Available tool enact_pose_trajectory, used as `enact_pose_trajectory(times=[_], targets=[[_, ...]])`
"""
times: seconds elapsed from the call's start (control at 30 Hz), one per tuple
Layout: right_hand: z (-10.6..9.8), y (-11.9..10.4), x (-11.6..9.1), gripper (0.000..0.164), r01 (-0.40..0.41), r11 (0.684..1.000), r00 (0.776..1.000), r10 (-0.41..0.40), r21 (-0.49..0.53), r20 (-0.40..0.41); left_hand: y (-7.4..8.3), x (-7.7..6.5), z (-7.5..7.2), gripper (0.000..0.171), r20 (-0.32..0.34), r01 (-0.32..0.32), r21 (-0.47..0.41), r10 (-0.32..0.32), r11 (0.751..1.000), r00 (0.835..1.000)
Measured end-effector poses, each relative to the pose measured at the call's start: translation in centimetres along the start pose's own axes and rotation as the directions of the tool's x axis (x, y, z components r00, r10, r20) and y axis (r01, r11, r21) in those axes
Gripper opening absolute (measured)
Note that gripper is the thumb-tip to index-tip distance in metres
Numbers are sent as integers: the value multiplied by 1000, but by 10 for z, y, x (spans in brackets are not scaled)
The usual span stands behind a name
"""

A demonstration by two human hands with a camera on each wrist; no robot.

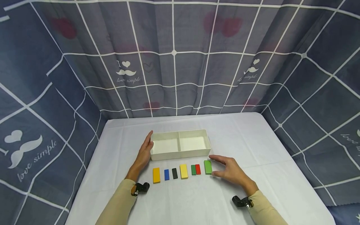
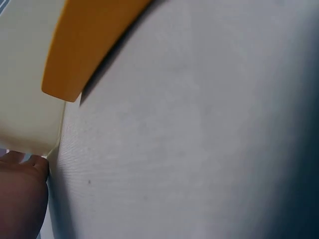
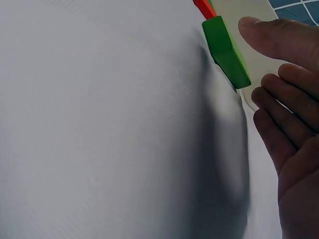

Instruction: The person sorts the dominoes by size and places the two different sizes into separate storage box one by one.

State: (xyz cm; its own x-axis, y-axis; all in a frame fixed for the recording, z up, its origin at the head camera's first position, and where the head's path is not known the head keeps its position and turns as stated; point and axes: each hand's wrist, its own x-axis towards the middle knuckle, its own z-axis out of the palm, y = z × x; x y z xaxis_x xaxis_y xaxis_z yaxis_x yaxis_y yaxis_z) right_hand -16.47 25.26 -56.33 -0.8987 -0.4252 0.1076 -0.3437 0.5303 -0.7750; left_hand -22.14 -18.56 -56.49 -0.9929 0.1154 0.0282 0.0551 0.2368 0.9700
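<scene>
My left hand (image 1: 144,153) rests along the left end of a white two-compartment box (image 1: 180,154), fingers extended against its wall. In the left wrist view, its fingers meet the corner of the box (image 2: 30,119). My right hand (image 1: 229,171) is beside a light green block (image 1: 208,167), with thumb and fingers spread and nothing held between them. From the right wrist, the fingers (image 3: 271,99) lie just past the end of that green block (image 3: 227,52), near the box's corner. Both compartments of the box show bare bottoms.
A row of blocks lies in front of the box: orange-yellow (image 1: 156,175), blue (image 1: 167,174), black (image 1: 175,173), yellow (image 1: 183,171), dark green (image 1: 193,170) and red (image 1: 198,169). A white cloth (image 1: 180,206) covers the table; patterned curtains (image 1: 185,72) hang around it.
</scene>
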Motion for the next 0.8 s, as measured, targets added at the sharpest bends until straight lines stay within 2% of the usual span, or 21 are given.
enact_pose_trajectory(times=[0.53,0.8], targets=[[12,5,1,71,-16,999,1000,15,-32,-2,-2,0,0,59,5,24,-22,-24,999,1000],[13,2,0,71,-35,998,999,35,-58,-1,-6,0,-1,58,12,16,-51,-15,999,1000]])
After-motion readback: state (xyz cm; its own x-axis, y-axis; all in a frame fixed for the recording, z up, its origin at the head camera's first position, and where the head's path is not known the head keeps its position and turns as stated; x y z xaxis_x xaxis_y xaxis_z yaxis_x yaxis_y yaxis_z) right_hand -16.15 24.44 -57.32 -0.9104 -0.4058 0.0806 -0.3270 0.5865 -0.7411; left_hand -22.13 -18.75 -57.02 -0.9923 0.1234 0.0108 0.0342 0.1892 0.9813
